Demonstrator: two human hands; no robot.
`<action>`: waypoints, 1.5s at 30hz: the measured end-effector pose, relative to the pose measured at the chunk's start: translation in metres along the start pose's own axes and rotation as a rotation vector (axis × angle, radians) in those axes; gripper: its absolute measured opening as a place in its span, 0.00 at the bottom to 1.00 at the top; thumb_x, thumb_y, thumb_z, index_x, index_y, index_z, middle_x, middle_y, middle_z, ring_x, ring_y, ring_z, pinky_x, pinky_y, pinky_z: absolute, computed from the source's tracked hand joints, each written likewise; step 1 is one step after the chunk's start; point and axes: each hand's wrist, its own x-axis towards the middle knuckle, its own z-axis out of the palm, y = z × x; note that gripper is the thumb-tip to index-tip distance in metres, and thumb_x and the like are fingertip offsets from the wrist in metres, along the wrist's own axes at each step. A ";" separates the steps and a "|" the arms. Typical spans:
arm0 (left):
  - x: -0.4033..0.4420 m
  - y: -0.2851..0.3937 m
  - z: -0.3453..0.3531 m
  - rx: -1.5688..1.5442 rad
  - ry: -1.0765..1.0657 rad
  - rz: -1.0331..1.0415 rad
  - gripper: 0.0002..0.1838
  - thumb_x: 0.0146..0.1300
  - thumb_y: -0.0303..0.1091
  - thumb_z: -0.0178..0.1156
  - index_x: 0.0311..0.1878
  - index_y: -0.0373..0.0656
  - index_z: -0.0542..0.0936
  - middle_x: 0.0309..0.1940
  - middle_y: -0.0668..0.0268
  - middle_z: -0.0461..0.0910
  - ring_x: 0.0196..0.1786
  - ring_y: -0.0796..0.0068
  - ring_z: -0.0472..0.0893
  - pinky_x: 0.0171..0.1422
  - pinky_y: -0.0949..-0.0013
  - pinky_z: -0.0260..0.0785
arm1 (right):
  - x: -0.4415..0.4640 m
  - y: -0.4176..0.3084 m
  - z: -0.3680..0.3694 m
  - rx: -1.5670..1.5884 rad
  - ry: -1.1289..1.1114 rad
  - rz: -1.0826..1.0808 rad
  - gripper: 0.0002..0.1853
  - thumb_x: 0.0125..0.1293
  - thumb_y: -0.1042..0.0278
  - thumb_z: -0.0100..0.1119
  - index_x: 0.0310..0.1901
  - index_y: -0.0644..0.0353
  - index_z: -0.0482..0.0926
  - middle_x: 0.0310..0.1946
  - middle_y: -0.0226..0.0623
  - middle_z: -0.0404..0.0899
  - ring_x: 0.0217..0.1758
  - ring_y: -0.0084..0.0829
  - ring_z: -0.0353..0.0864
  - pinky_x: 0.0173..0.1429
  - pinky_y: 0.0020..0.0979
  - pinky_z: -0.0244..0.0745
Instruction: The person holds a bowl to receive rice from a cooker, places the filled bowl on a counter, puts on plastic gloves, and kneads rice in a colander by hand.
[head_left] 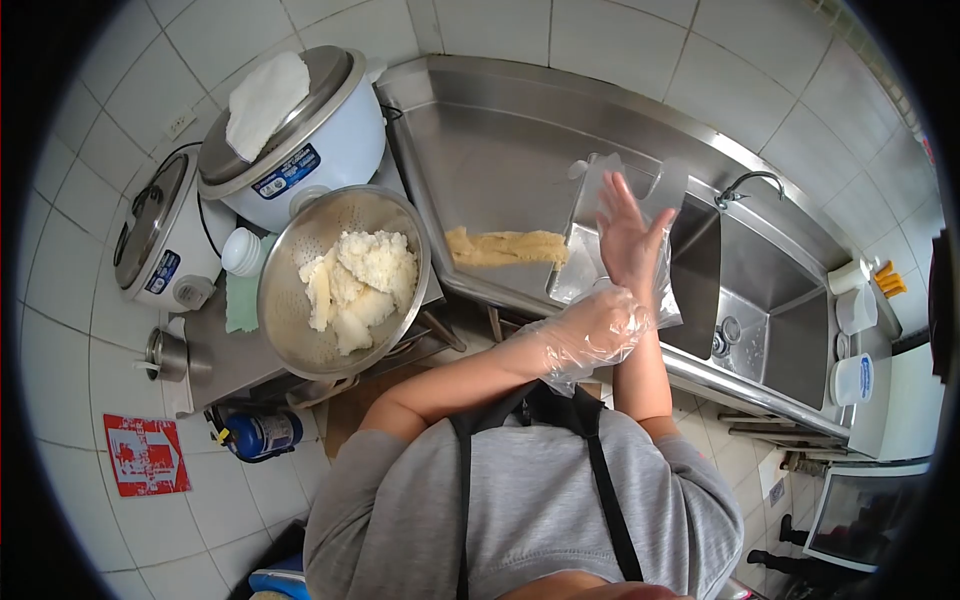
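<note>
My left hand (607,318) wears a clear, crinkled plastic glove. Its fingers are closed at my right wrist, pinching the edge of a second loose clear plastic glove (672,185). My right hand (628,232) is raised with its fingers spread, and that loose plastic hangs around and behind it. I cannot tell how far the right hand is inside. Beneath the hands lies a shiny metal tray (573,268) by the sink edge. Left of it, a folded yellowish cloth (507,248) rests on the steel counter (490,165).
At left, a perforated metal bowl (285,322) holds white rice-like lumps (372,268). Behind it stand two large cookers (345,150), one with a white cloth (268,100) on its lid. A sink basin (765,300) with a faucet (745,187) and white containers (853,380) are at right.
</note>
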 end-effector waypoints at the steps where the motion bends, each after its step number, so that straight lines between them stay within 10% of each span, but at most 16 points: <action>1: 0.001 0.002 -0.001 0.015 0.024 0.021 0.05 0.54 0.29 0.57 0.32 0.37 0.75 0.27 0.57 0.74 0.34 0.59 0.75 0.40 0.59 0.69 | -0.001 -0.004 0.007 -0.078 0.010 0.013 0.55 0.50 0.15 0.26 0.69 0.54 0.54 0.68 0.41 0.54 0.69 0.41 0.51 0.66 0.46 0.45; 8: 0.008 0.017 -0.003 -0.040 0.171 -0.005 0.04 0.48 0.29 0.57 0.26 0.38 0.76 0.21 0.57 0.74 0.28 0.58 0.77 0.33 0.59 0.68 | -0.004 -0.006 0.011 -0.440 -0.319 0.294 0.54 0.53 0.18 0.08 0.69 0.52 0.56 0.63 0.42 0.64 0.61 0.34 0.60 0.62 0.38 0.52; 19: -0.015 0.002 0.003 -0.052 0.064 -0.037 0.07 0.53 0.31 0.55 0.28 0.37 0.77 0.23 0.56 0.75 0.30 0.56 0.76 0.37 0.59 0.69 | -0.003 0.017 0.025 -0.575 -0.185 0.360 0.35 0.66 0.34 0.33 0.69 0.47 0.57 0.65 0.39 0.61 0.57 0.34 0.62 0.60 0.35 0.54; 31: -0.027 -0.002 0.000 -0.034 0.048 -0.105 0.06 0.52 0.30 0.57 0.29 0.37 0.75 0.26 0.56 0.76 0.32 0.56 0.76 0.36 0.58 0.68 | -0.003 0.042 0.030 -0.542 -0.161 0.268 0.52 0.56 0.20 0.13 0.69 0.56 0.54 0.64 0.41 0.62 0.49 0.31 0.67 0.55 0.32 0.60; 36: -0.017 0.005 -0.004 0.018 0.047 0.023 0.07 0.51 0.29 0.59 0.33 0.36 0.76 0.28 0.56 0.76 0.31 0.56 0.76 0.36 0.57 0.67 | -0.011 0.050 -0.001 0.194 -0.073 0.524 0.56 0.51 0.17 0.10 0.69 0.55 0.55 0.69 0.37 0.53 0.63 0.43 0.60 0.69 0.44 0.47; 42: -0.002 0.027 0.017 -0.047 -0.133 0.139 0.08 0.54 0.32 0.59 0.30 0.38 0.74 0.22 0.58 0.73 0.25 0.59 0.73 0.31 0.58 0.65 | -0.045 0.006 -0.022 0.105 -0.115 0.390 0.57 0.48 0.15 0.10 0.68 0.54 0.57 0.70 0.40 0.51 0.70 0.45 0.47 0.71 0.53 0.36; 45: -0.018 0.002 0.015 -0.506 -0.180 -0.219 0.13 0.59 0.41 0.60 0.31 0.41 0.72 0.20 0.66 0.70 0.24 0.69 0.70 0.30 0.67 0.62 | -0.065 -0.028 -0.044 0.391 -0.076 0.265 0.58 0.46 0.13 0.15 0.68 0.52 0.56 0.71 0.40 0.45 0.75 0.46 0.33 0.72 0.56 0.27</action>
